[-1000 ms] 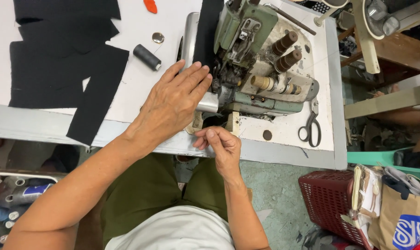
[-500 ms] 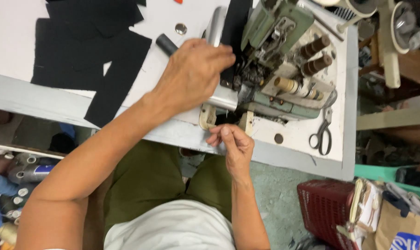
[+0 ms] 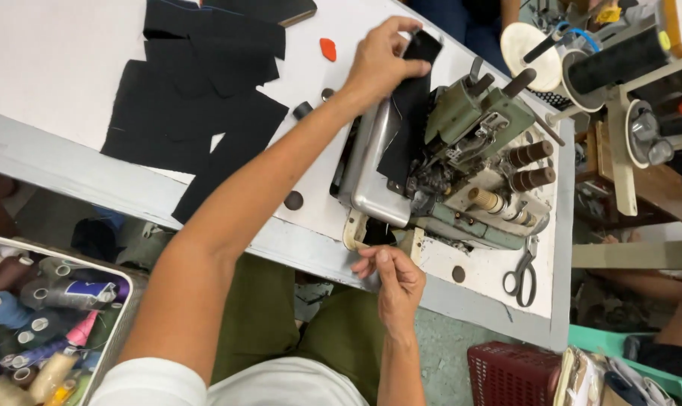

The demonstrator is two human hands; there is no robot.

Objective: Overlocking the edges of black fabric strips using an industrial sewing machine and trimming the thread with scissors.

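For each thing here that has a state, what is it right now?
Left hand: gripping the black strip at its far end.
Black strip: draped over the machine.
Right hand: pinched at the table's front edge; what it holds cannot be told.
Scissors: closed, lying flat on the table.
Black fabric pieces: spread flat, overlapping.
Sewing machine: upright on the table.

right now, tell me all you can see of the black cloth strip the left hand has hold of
The black cloth strip is a narrow piece of matte, woven-looking fabric, plain and dark. The left hand pinches its far end and lifts it, so it hangs slanted down across the green sewing machine. Its lower end drapes over the machine's shiny metal plate and runs in toward the needle area, where the end is hidden. It lies apart from the other black pieces on the white table.
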